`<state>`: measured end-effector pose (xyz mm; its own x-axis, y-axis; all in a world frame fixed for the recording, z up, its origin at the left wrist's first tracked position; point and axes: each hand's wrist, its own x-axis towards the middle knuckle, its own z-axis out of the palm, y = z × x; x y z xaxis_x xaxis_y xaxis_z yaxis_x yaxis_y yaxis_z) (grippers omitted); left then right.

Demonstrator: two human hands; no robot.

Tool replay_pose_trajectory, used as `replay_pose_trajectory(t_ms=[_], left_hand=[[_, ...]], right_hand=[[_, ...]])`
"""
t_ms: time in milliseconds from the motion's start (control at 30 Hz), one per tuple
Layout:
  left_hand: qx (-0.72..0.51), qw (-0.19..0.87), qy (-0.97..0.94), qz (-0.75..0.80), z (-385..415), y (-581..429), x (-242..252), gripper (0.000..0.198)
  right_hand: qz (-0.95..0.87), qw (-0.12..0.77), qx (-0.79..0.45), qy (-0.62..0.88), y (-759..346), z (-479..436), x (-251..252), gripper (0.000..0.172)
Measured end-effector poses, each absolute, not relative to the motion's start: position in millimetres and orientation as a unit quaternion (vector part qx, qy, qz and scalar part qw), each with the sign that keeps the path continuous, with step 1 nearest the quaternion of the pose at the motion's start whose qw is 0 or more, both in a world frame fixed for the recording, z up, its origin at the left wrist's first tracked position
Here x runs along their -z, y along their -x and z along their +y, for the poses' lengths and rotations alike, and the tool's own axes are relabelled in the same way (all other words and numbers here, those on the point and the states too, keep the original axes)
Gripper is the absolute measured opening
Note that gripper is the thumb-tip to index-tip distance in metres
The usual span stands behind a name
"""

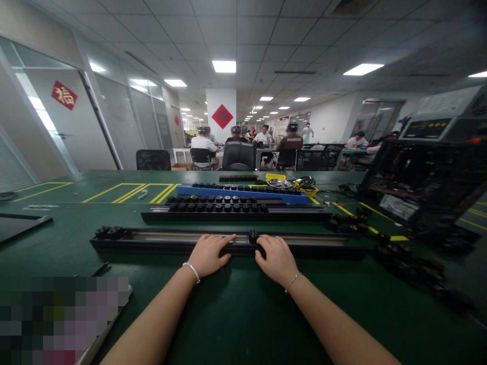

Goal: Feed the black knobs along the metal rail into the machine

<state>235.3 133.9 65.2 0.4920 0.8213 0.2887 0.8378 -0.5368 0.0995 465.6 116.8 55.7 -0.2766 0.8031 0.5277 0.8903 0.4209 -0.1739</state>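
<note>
A long black rail [160, 238] with a silver channel lies across the green table in front of me. My left hand [209, 253] rests on its near edge, fingers stretched flat along the rail and pointing right. My right hand [274, 256] lies just to the right, fingers curled over a small black knob-like part [253, 235] seated in the rail. A few black parts [109, 232] sit at the rail's left end. Both wrists wear thin bracelets.
Behind lie a second black rail [236, 215] filled with several black parts and a blue rail [243, 192] likewise. Loose black parts [403, 258] are scattered at right, below a dark open machine frame [426, 192]. Seated people [203, 144] and chairs stand beyond the table.
</note>
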Motion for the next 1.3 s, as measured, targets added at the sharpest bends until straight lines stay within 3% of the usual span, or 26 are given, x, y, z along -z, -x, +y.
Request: replay_pose_trajectory(t_ms=[567, 1167, 1300], left_hand=[[0.142, 0.029, 0.865, -0.48, 134, -235, -67, 0.052], [0.141, 0.026, 0.865, -0.48, 134, -236, -67, 0.05], [0.144, 0.026, 0.867, -0.477, 134, -235, -66, 0.049]], right_hand=[[-0.768, 0.299, 0.095, 0.558, -473, 119, -58, 0.019], [-0.696, 0.317, 0.103, 0.636, -478, 132, -56, 0.03], [-0.662, 0.34, 0.08, 0.663, -476, 133, -58, 0.023]])
